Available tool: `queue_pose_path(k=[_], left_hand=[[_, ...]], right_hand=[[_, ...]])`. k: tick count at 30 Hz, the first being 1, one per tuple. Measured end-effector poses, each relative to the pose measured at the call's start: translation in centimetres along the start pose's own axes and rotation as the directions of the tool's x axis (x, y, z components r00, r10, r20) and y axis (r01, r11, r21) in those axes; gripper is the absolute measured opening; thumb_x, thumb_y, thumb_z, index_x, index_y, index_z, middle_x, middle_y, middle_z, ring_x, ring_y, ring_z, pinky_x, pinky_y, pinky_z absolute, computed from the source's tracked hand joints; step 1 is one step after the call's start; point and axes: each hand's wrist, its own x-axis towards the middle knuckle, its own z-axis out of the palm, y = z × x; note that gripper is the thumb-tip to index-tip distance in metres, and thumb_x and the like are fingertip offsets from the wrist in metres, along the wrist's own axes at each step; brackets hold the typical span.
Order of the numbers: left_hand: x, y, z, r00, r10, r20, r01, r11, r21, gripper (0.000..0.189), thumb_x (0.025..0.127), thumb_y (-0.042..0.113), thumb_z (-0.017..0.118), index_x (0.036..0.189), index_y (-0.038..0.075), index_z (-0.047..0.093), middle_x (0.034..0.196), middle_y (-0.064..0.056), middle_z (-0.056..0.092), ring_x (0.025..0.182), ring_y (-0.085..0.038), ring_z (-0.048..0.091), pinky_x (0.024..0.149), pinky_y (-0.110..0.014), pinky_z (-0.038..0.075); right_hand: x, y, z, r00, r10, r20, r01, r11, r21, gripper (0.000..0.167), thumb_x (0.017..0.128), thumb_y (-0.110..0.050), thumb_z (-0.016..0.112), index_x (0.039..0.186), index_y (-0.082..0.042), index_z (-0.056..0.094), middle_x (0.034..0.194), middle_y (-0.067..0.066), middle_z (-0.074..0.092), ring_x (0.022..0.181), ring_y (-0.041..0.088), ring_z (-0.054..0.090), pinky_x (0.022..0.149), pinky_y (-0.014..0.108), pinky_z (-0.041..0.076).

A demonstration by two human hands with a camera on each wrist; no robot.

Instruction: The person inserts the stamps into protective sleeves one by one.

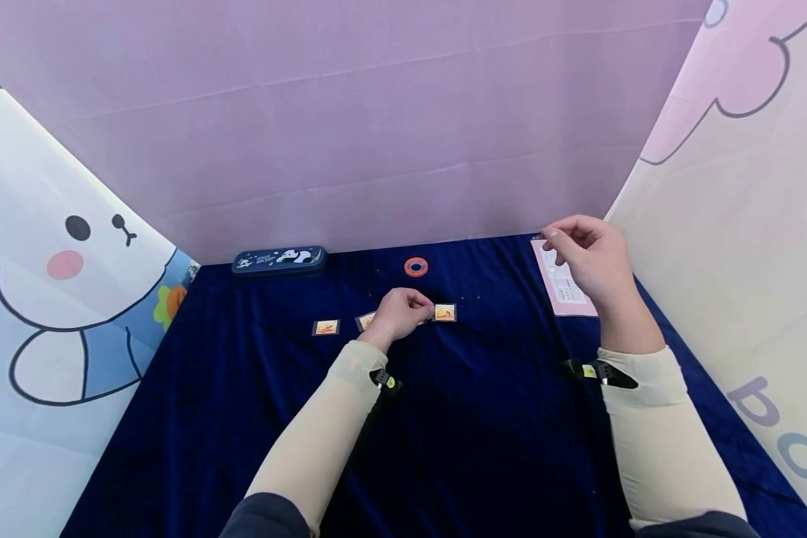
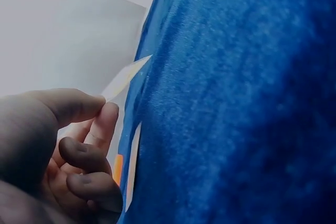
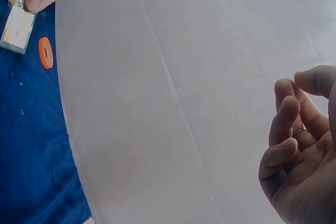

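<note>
My left hand [image 1: 400, 314] pinches a small picture card [image 1: 445, 313] with a clear border between thumb and index finger. In the left wrist view the card [image 2: 127, 77] tilts up from the blue cloth. Another card [image 1: 326, 327] lies flat to the left, and one more card [image 1: 365, 321] shows partly behind the left hand. My right hand [image 1: 592, 254] is raised at the right, above a pink sheet [image 1: 568, 288]. Its fingers [image 3: 286, 114] are loosely curled, thumb close to the index fingertip, with nothing visible between them.
Dark blue cloth [image 1: 457, 418] covers the table. An orange-red ring, like a tape roll [image 1: 415, 267], lies beyond the cards. A dark blue panda pencil case [image 1: 279, 261] stands at the back left. A pink curtain [image 1: 376, 112] closes the back, with printed curtains at both sides.
</note>
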Motion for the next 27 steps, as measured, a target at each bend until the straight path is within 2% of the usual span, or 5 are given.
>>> queue_pose_path(k=[10,14,18,22,27], left_hand=[[-0.35,0.54,0.16,0.999,-0.03,-0.016,0.031,0.991,0.131,0.007,0.095,0.026,0.078,0.092,0.02,0.08,0.085,0.008,0.074,0.079,-0.013,0.067,0.075,-0.033,0.054],[-0.32,0.52,0.16,0.999,-0.043,-0.015,0.045,0.988,0.145,0.007,0.095,0.027,0.078,0.092,0.021,0.08,0.085,0.008,0.074,0.079,-0.012,0.067,0.076,-0.032,0.054],[-0.15,0.27,0.13,0.999,-0.03,-0.022,0.033,0.986,0.164,0.007,0.093,0.029,0.08,0.091,0.022,0.079,0.083,0.009,0.073,0.078,-0.011,0.067,0.076,-0.033,0.054],[-0.04,0.01,0.02,0.999,-0.01,-0.039,0.019,0.972,0.234,0.008,0.093,0.031,0.081,0.091,0.024,0.077,0.082,0.01,0.071,0.077,-0.011,0.066,0.076,-0.033,0.053],[-0.2,-0.01,-0.42,0.999,-0.03,-0.035,0.038,0.962,0.269,0.008,0.094,0.033,0.08,0.093,0.026,0.076,0.085,0.01,0.07,0.077,-0.011,0.066,0.076,-0.035,0.054]], right_hand=[[0.01,-0.13,0.05,1.0,0.006,0.003,-0.006,1.0,0.014,0.01,0.1,-0.012,0.074,0.095,-0.005,0.079,0.076,-0.003,0.073,0.058,0.012,0.059,0.05,0.023,0.041],[0.0,0.0,0.03,1.0,0.01,0.0,-0.01,1.0,0.005,0.01,0.1,-0.012,0.073,0.094,-0.007,0.08,0.076,-0.004,0.073,0.058,0.012,0.059,0.05,0.023,0.041],[0.03,0.05,0.12,1.0,0.011,-0.004,-0.011,1.0,0.003,0.009,0.1,-0.011,0.073,0.094,-0.009,0.08,0.076,-0.003,0.073,0.058,0.012,0.059,0.05,0.023,0.041],[0.03,0.08,0.34,1.0,0.012,0.009,-0.012,1.0,-0.003,0.01,0.099,-0.011,0.074,0.096,-0.004,0.079,0.078,0.0,0.074,0.059,0.014,0.06,0.05,0.024,0.044],[0.1,0.38,0.34,1.0,0.018,0.018,-0.018,1.0,-0.021,0.015,0.099,-0.013,0.074,0.101,0.002,0.077,0.079,0.0,0.075,0.06,0.015,0.06,0.051,0.024,0.044]])
